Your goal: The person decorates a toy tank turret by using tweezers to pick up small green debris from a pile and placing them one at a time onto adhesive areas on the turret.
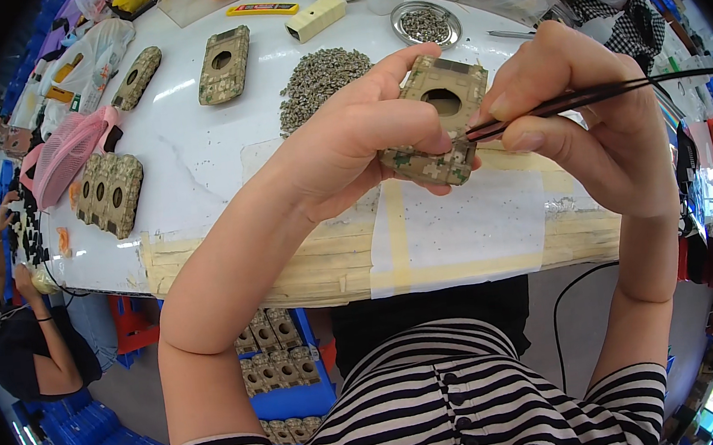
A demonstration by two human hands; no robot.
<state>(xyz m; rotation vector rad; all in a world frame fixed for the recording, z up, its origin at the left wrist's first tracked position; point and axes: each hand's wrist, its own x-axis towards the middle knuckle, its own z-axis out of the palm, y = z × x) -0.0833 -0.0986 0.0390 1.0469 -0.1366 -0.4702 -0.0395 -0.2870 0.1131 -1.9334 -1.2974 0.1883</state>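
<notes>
My left hand [349,142] is closed around a camouflage toy tank hull [466,90] with a round hole in its top, tilted over the table's front part. In my right hand [595,114] is a pair of black tweezers [572,101], pinched between thumb and fingers. Their tips meet the hull's side close to my left thumb; whether they grip a small part cannot be made out. Behind my left hand lies a heap of small metallic parts [322,84]. More of these fill a round metal dish [456,34] beyond the hull.
Other camouflage hulls stand to the left: one hull [208,87], another hull [137,79], and a group of three hulls [109,195]. A yellow utility knife [262,9] and cream block [316,18] lie farther back. White paper [461,238] is taped along the front edge. Below, a blue crate [317,389] holds hulls.
</notes>
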